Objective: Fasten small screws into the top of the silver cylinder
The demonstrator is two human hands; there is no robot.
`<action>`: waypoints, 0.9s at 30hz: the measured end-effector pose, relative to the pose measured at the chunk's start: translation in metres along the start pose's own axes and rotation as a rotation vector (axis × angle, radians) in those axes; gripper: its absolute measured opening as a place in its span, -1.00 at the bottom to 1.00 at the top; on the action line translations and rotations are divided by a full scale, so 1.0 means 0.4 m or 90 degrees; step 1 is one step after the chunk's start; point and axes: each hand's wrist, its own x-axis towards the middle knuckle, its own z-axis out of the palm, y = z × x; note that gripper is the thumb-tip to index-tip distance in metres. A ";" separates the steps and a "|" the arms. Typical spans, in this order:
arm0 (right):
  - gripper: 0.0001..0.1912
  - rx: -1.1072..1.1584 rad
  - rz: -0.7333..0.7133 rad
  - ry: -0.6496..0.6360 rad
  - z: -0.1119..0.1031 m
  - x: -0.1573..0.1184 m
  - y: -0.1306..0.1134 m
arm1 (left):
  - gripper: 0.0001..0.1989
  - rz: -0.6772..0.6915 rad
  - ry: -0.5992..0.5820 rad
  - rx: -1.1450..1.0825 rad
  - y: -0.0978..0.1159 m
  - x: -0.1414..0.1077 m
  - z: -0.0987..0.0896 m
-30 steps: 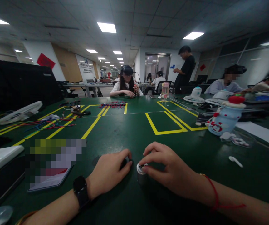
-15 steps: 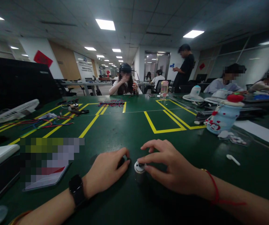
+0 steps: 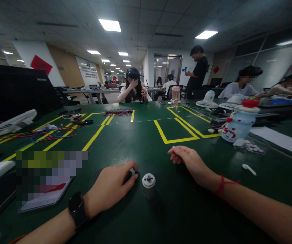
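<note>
A small silver cylinder, motor-like with a short shaft on top, (image 3: 149,185) stands upright on the green table (image 3: 125,142). Just left of it rests my left hand (image 3: 114,184), its fingers curved with a gap between thumb and index finger and nothing visible in them. It does not touch the cylinder. My right hand (image 3: 186,161) is up and to the right of the cylinder, apart from it. Its fingers are curled together near the thumb, and whether something small is between them I cannot make out.
A blue bottle (image 3: 238,123), a small clear bag (image 3: 252,146) and a white earbud (image 3: 249,169) lie to the right. Wires (image 3: 51,135) and a pouch (image 3: 51,198) are at the left. Across the table sits a person (image 3: 133,88).
My right hand has left the top of the cylinder, moving up and right, and its fingers have curled in. The cylinder's top now shows fully. The view has shifted slightly.
</note>
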 end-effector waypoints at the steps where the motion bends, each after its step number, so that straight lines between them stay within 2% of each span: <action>1: -0.68 -0.032 -0.009 -0.011 0.003 -0.004 -0.005 | -0.86 0.000 0.001 0.003 0.001 0.000 0.000; 3: -0.70 -0.127 -0.035 -0.066 0.008 -0.014 -0.020 | -0.86 -0.001 0.001 0.007 0.003 0.001 -0.001; 6: -0.78 -0.280 -0.083 -0.230 0.022 -0.035 -0.060 | -0.86 -0.011 0.006 0.013 0.007 0.003 -0.004; 8: -0.81 -0.307 -0.124 -0.280 0.038 -0.053 -0.091 | -0.86 -0.015 0.008 0.015 0.009 0.004 -0.004; 11: -0.81 -0.286 -0.224 -0.240 0.072 -0.082 -0.127 | -0.86 -0.017 0.010 0.017 0.010 0.005 -0.001; 14: -0.89 -0.277 -0.297 -0.228 0.098 -0.095 -0.137 | -0.86 -0.021 0.010 0.016 0.011 0.005 0.000; 19: -0.88 -0.236 -0.274 -0.143 0.074 -0.083 -0.120 | -0.86 -0.021 0.007 0.010 0.012 0.007 -0.004; 21: -0.87 -0.271 -0.253 -0.171 0.050 -0.082 -0.107 | -0.85 -0.017 0.004 0.008 0.011 0.006 -0.006; 23: -0.88 -0.330 -0.240 -0.238 0.030 -0.087 -0.092 | -0.85 -0.013 0.002 0.009 0.011 0.004 -0.007; 25: -0.90 -0.393 -0.243 -0.296 0.020 -0.096 -0.077 | -0.85 -0.009 0.001 0.011 0.010 0.003 -0.007; 27: -0.91 -0.433 -0.256 -0.318 0.019 -0.104 -0.066 | -0.85 -0.006 0.003 0.013 0.008 0.002 -0.007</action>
